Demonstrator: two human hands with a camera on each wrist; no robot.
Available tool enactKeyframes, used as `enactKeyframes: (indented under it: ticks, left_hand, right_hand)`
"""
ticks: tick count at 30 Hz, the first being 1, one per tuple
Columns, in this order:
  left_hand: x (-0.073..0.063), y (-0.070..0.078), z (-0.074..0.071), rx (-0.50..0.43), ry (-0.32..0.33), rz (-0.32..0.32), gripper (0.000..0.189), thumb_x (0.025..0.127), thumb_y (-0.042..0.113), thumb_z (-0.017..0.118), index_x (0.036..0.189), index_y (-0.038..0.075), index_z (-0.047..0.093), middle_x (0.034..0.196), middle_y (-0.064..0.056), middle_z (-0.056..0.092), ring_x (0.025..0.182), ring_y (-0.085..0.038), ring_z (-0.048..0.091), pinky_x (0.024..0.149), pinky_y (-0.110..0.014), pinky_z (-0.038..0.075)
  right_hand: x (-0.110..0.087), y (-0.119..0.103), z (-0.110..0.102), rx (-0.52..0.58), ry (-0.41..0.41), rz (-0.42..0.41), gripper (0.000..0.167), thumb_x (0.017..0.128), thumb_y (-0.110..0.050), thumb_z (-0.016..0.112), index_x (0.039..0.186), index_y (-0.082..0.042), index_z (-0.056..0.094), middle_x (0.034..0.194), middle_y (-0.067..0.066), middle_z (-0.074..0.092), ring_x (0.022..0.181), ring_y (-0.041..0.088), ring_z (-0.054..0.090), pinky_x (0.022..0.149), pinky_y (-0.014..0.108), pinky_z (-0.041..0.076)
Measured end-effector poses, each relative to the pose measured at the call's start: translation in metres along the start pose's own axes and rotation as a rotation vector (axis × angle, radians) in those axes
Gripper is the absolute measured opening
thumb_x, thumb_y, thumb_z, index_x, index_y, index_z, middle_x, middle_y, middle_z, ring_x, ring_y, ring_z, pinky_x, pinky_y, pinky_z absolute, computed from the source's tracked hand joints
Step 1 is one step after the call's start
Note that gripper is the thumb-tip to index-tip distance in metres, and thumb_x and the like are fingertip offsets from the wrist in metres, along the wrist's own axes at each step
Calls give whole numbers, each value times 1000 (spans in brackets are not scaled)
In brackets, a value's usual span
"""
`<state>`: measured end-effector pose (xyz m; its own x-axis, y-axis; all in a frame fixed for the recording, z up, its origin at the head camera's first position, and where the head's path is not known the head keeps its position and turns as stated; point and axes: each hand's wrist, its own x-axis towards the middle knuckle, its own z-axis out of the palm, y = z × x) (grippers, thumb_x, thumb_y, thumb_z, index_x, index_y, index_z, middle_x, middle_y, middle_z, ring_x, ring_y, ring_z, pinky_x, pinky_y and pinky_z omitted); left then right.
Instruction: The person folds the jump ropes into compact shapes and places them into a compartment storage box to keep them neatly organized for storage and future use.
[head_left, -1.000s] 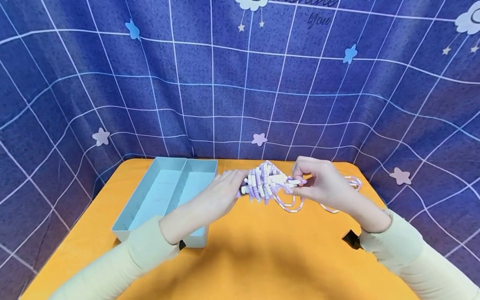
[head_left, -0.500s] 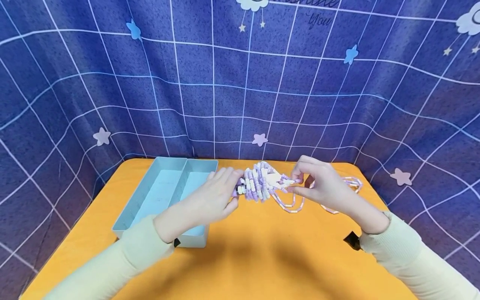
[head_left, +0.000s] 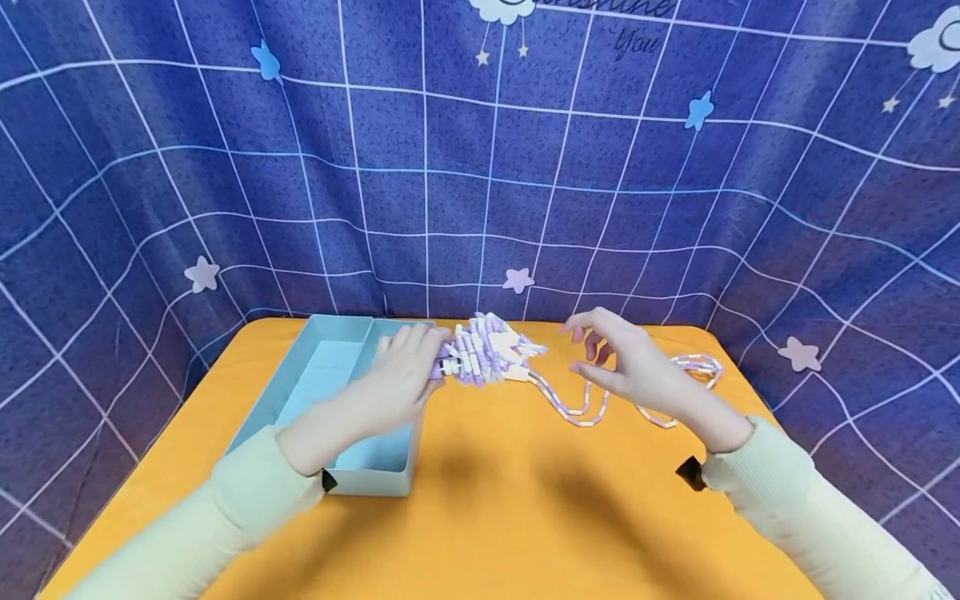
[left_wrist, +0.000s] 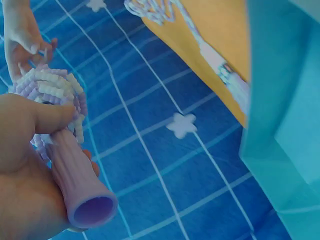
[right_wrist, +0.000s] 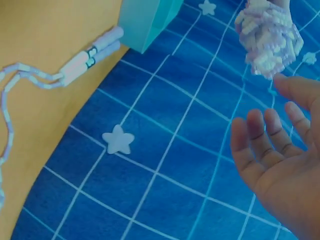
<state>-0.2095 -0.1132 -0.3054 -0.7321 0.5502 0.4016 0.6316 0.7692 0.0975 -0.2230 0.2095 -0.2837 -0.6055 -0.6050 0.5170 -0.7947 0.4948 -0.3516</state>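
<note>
L hand (head_left: 390, 371) grips a ribbed, hollow-ended purple plastic handle (left_wrist: 77, 167), thumb across it; bunched coil of purple-&-white beaded rope (head_left: 480, 350) sticks out past the fingers, up off the orange cloth-covered table (head_left: 517, 525), just R of a pale-blue two-compartment tray (head_left: 375, 483). R hand (head_left: 626, 354): fingers loosely spread, nr the coil but apart from it. 2nd purple-&-white beaded rope (head_left: 585, 422) lies on table, its two handles (right_wrist: 75, 70) side by side nr tray. Behind: blue curtain (head_left: 457, 208) w/ white grid lines.
</note>
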Motion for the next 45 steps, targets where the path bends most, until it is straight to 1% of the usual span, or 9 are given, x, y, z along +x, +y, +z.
enactKeyframes:
  ticks: [5, 11, 16, 18, 21, 26, 32, 37, 45]
  left_hand:
    - [-8, -25, 3, 20, 59, -96, 46, 87, 16, 62, 127, 8, 39, 113, -14, 47, 103, -32, 41, 72, -42, 30]
    - [-18, -50, 6, 40, 115, -223, 48, 87, 13, 63, 127, 5, 37, 108, -18, 44, 99, -36, 40, 68, -43, 28]
    - [-27, -64, 10, 35, 162, -327, 48, 86, 10, 63, 126, 4, 37, 109, -21, 44, 97, -39, 39, 68, -47, 28]
    - [-29, -68, 12, 39, 179, -370, 48, 86, 9, 63, 126, 4, 37, 108, -22, 44, 95, -40, 39, 68, -48, 28]
    - [-34, -74, 15, 40, 187, -439, 49, 86, 8, 63, 127, 3, 38, 109, -25, 44, 97, -43, 39, 70, -51, 29]
    - [-44, -88, 21, 49, 157, -585, 52, 87, 10, 62, 130, 1, 34, 111, -31, 41, 103, -47, 36, 70, -54, 29]
    - [-54, -105, 32, 58, 136, -705, 52, 86, 8, 61, 128, -4, 32, 108, -37, 39, 99, -52, 36, 67, -58, 31]
    - [-61, -120, 46, 22, 46, -797, 50, 88, 8, 58, 126, -5, 29, 107, -40, 36, 99, -55, 34, 69, -59, 30]
    - [-65, -138, 69, -61, -103, -952, 52, 93, 10, 51, 131, -4, 18, 117, -44, 27, 110, -58, 27, 78, -64, 27]
  right_hand:
    - [5, 17, 6, -46, -2, 95, 38, 84, -8, 68, 118, -13, 54, 98, -3, 52, 80, 17, 55, 65, 27, 50]
    - [15, 40, 26, -69, 13, 168, 36, 83, -10, 69, 117, -13, 55, 99, 0, 53, 84, 17, 53, 67, 28, 48]
    - [27, 55, 47, -68, -14, 203, 39, 82, -12, 70, 118, -9, 54, 106, 7, 54, 98, 27, 54, 84, 39, 47]
    - [31, 60, 56, -87, -41, 215, 42, 82, -15, 69, 121, -7, 53, 113, 10, 54, 106, 30, 51, 93, 43, 42]
    - [38, 67, 70, -119, -81, 236, 47, 83, -19, 68, 125, -7, 51, 122, 14, 51, 114, 33, 45, 99, 49, 37]
    - [49, 81, 95, -170, -135, 263, 54, 83, -21, 67, 132, -11, 45, 129, 16, 46, 116, 36, 42, 99, 52, 37]
    - [58, 98, 123, -305, -180, 389, 62, 81, -29, 68, 136, -17, 41, 131, 14, 45, 114, 36, 45, 89, 51, 44]
    - [63, 107, 145, -407, -226, 454, 67, 80, -36, 68, 137, -19, 37, 133, 13, 44, 119, 36, 43, 86, 52, 44]
    - [62, 114, 173, -395, -290, 418, 63, 79, -23, 65, 136, -12, 40, 135, 12, 46, 124, 36, 40, 93, 56, 40]
